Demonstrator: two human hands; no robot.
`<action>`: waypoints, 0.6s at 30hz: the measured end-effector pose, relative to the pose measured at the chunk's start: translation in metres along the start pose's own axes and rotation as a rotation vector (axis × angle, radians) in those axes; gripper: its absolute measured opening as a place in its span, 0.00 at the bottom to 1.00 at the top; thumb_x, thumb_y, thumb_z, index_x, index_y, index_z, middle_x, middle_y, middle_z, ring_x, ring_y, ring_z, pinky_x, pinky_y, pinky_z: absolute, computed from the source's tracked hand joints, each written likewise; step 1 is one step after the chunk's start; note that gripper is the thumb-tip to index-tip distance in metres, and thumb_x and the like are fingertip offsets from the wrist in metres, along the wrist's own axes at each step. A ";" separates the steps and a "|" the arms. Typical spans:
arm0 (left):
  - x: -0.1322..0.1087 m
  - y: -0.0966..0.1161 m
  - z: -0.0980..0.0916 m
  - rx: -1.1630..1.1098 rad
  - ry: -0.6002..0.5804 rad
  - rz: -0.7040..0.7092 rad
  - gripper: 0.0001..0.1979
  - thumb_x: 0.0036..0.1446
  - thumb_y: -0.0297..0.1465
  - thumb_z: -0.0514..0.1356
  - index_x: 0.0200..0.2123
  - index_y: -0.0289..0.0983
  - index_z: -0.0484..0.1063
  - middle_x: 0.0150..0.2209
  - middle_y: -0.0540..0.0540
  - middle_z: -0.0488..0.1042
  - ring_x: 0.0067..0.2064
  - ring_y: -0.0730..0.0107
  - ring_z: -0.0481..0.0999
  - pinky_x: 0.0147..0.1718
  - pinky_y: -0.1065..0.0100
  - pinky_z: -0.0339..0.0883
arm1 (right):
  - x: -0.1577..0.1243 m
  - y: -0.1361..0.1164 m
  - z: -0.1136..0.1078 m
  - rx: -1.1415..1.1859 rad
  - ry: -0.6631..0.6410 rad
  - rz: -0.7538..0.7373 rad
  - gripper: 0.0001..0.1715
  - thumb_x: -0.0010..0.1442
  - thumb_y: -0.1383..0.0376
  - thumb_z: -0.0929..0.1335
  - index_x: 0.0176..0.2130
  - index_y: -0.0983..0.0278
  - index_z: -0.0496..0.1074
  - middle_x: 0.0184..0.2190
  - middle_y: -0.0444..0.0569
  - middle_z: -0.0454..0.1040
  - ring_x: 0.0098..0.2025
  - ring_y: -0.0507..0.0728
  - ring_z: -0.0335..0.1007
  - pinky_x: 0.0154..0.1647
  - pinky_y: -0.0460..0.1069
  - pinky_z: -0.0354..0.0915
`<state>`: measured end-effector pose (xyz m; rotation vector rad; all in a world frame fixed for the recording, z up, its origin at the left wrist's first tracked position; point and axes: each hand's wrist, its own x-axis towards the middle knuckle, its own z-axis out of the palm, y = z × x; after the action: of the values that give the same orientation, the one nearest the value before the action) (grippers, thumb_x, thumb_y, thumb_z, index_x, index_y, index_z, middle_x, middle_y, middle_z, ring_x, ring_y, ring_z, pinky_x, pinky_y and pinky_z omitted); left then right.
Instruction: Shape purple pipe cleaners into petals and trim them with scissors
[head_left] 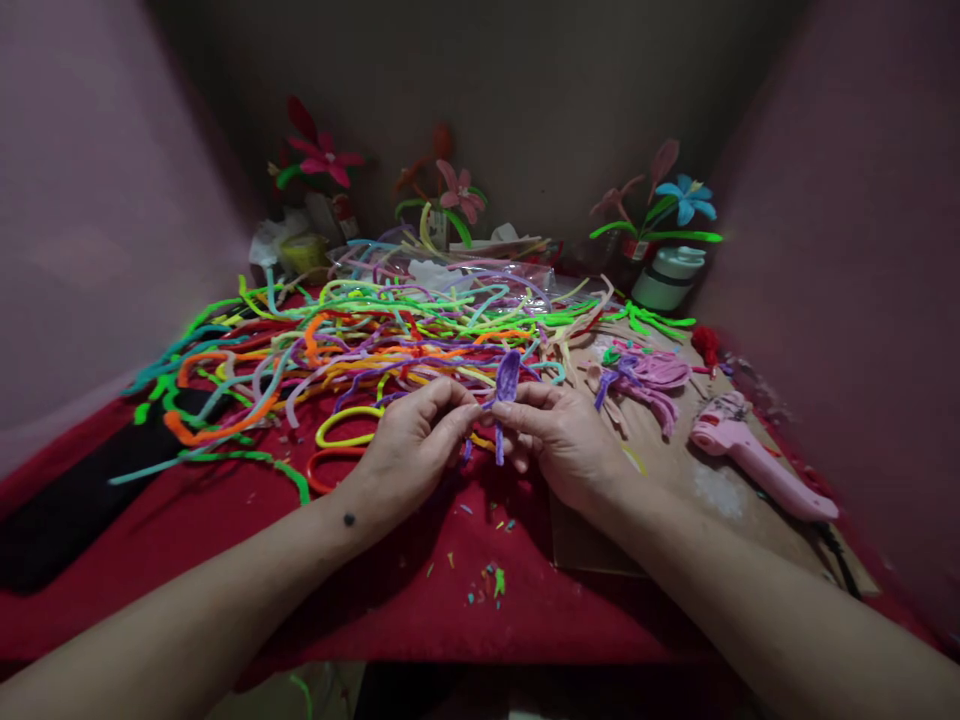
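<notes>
- Left hand [424, 425]: thumb and index finger pinched together on the purple pipe-cleaner petal [508, 374], at its lower left side.
- Right hand [566, 435]: thumb and fingers closed on the same piece from the right, near the petal's base.
- Petal location: between the two hands, loop upright above the fingertips, a straight purple tail hanging below. Held above the red tablecloth [360, 595].
- Yellow handle loop [330, 428] and orange-red handle loop [313, 472] just beside the left hand; look like scissors, remainder hidden.
- Loose multicolour pipe-cleaner pile [427, 325] spread behind the hands: green, orange, purple, yellow, teal.
- Cardboard sheet [600, 545] under the right forearm. On it: pink-and-purple pipe-cleaner bundle [652, 380], pink glue gun [761, 460] farther right.
- Small coloured clippings [491, 585] on the cloth, between the forearms.
- Back row, left to right: magenta flower [328, 158], pale pink flower [461, 192], blue flower [686, 200]. Pale lidded jar [670, 280] below the blue one.
</notes>
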<state>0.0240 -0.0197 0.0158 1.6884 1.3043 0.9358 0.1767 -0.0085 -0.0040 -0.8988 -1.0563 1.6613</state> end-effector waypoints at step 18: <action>0.002 0.001 -0.003 0.055 -0.005 0.095 0.07 0.55 0.33 0.55 0.33 0.35 0.67 0.31 0.49 0.69 0.32 0.72 0.68 0.33 0.72 0.62 | -0.005 -0.006 0.004 -0.162 0.026 -0.026 0.12 0.49 0.65 0.69 0.18 0.66 0.67 0.10 0.38 0.61 0.11 0.44 0.51 0.11 0.42 0.45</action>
<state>0.0220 -0.0179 0.0184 1.8076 1.2664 0.9574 0.1760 -0.0128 0.0036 -1.0039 -1.1925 1.5560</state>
